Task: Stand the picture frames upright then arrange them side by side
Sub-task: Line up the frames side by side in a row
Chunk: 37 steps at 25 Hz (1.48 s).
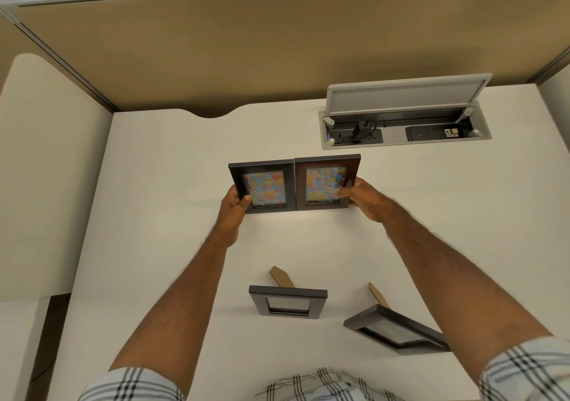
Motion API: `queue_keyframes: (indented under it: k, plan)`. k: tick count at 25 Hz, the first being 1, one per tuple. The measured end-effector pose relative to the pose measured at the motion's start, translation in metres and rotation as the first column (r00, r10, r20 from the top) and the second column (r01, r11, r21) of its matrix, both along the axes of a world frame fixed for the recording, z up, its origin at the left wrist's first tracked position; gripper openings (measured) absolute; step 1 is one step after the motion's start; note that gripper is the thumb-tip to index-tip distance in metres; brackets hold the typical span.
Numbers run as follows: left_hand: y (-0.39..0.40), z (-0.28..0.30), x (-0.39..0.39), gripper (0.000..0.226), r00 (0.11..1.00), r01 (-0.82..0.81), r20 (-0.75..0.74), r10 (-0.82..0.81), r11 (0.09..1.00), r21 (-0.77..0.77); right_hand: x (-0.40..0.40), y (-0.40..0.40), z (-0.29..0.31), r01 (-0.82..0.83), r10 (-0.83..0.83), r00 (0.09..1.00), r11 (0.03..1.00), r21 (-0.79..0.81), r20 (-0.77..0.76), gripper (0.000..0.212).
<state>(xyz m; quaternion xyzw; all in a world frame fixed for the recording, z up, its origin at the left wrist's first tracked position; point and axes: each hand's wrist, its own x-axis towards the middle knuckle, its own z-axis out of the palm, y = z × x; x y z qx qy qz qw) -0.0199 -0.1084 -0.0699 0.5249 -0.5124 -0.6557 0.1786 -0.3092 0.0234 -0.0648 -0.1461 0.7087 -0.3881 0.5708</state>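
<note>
Two dark picture frames with colourful flower prints stand upright and touching, side by side, at the middle of the white desk (160,184). My left hand (235,206) grips the left edge of the left frame (263,186). My right hand (362,198) grips the right edge of the right frame (325,181). Nearer to me, a third dark frame (288,303) stands upright on its brown prop. To its right, a fourth frame (398,329) also rests on a prop, turned at an angle, with my right forearm crossing in front of its right end.
An open cable box (404,129) with its grey lid raised, a plug and sockets inside, is set into the desk behind the right frame. A tan partition wall (246,55) closes the back. The desk's left edge runs beside a lower white surface.
</note>
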Motion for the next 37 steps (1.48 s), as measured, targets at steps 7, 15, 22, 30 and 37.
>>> queue_keyframes:
  k: [7,15,22,30,37]
  plan:
    - [0.003,0.009,-0.001,0.038,1.000,-0.023,0.011,0.023,0.999,0.031,-0.006,0.062,0.038,-0.233,0.251,0.954,0.965,0.124,-0.162,0.063]
    - [0.009,0.015,-0.005,0.038,0.999,-0.051,0.016,0.050,0.997,0.066,0.000,0.205,0.121,-0.322,0.323,0.945,0.947,0.022,-0.046,0.047]
    - [0.012,0.021,-0.004,0.041,0.999,-0.034,0.005,0.033,0.997,0.070,0.016,0.284,0.111,-0.353,0.353,0.932,0.935,-0.021,0.076,0.074]
    - [0.013,0.023,-0.006,0.040,0.998,-0.052,0.035,0.049,0.996,0.079,0.037,0.322,0.055,-0.186,0.199,0.955,0.979,-0.079,0.221,0.072]
    - [0.010,0.019,-0.004,0.043,0.999,-0.040,0.018,0.039,0.995,0.087,0.066,0.315,0.003,0.077,-0.079,0.997,0.988,0.137,0.006,0.042]
